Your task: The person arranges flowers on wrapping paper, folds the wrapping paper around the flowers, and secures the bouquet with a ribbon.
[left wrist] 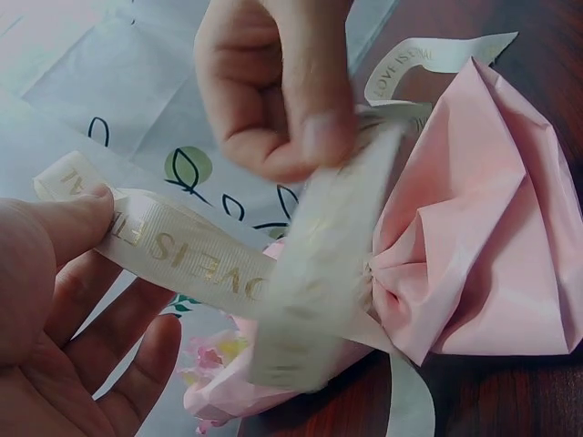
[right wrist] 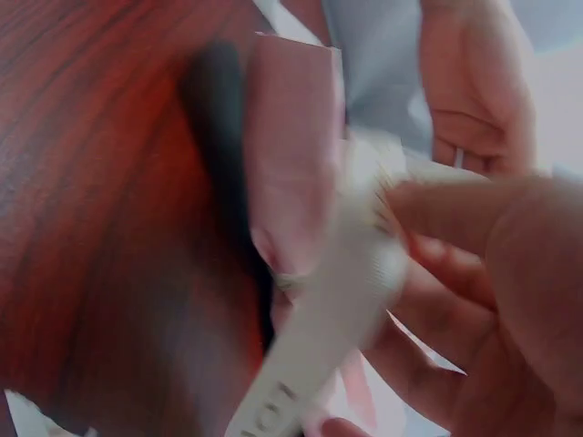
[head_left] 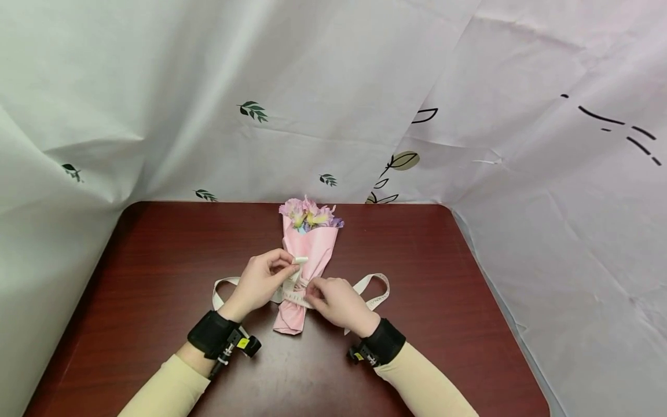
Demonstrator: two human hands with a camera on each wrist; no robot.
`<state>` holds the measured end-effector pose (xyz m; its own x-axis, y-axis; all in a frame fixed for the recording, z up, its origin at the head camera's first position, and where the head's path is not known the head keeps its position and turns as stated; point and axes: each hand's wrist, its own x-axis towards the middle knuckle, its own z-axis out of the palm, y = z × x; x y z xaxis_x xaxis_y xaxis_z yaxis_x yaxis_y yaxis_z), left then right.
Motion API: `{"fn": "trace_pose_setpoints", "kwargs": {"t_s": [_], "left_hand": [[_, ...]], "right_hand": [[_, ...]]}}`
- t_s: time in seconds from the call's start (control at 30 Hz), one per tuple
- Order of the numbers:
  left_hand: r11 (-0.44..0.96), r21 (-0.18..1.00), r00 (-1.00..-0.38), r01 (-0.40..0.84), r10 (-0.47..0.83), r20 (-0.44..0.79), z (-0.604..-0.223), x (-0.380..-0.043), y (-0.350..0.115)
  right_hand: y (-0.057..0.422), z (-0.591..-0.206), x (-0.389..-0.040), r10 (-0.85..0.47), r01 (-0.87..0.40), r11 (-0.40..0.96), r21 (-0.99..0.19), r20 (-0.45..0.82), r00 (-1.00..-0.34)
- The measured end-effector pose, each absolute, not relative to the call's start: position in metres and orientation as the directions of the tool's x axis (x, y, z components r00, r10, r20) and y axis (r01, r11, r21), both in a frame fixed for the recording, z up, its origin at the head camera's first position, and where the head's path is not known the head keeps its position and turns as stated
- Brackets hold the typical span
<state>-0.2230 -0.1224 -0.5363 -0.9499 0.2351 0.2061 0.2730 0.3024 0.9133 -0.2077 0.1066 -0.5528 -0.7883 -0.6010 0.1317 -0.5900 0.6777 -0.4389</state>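
A small bouquet wrapped in pink paper [head_left: 320, 246] lies on the table, its pink and purple flowers [head_left: 310, 214] at the far end. A cream ribbon [left wrist: 196, 250] with gold lettering goes around the gathered neck of the wrapping. Left of the neck, my left hand [head_left: 259, 285] pinches a folded loop of this ribbon between thumb and fingers. My right hand [head_left: 340, 305] pinches another stretch of ribbon [right wrist: 314, 328] close to the neck on the right; that stretch is blurred in both wrist views. Part of the neck is hidden by the ribbon.
Loose ribbon curves out over the dark wood table [head_left: 417, 255] on both sides, with a loop [head_left: 384, 284] to the right. White cloth with leaf prints [head_left: 333, 133] hangs behind the table. Black camera straps [head_left: 387, 343] sit on both wrists.
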Motion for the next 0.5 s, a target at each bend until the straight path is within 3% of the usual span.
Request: {"fn": "trace_pose_setpoints", "kwargs": {"t_s": [0.2,0.5], "left_hand": [[0.324,0.903,-0.948,0.282,0.236,0.212,-0.534,-0.222,-0.126],[0.306,0.916,-0.953,0.259,0.234,0.192,-0.535,-0.218,-0.126]], "right_hand": [[0.092,-0.561,-0.205,-0.511,-0.56,0.766,-0.315,0.23,-0.828],[0.08,-0.572,-0.212,-0.501,-0.582,0.79,-0.195,0.344,-0.795]]}}
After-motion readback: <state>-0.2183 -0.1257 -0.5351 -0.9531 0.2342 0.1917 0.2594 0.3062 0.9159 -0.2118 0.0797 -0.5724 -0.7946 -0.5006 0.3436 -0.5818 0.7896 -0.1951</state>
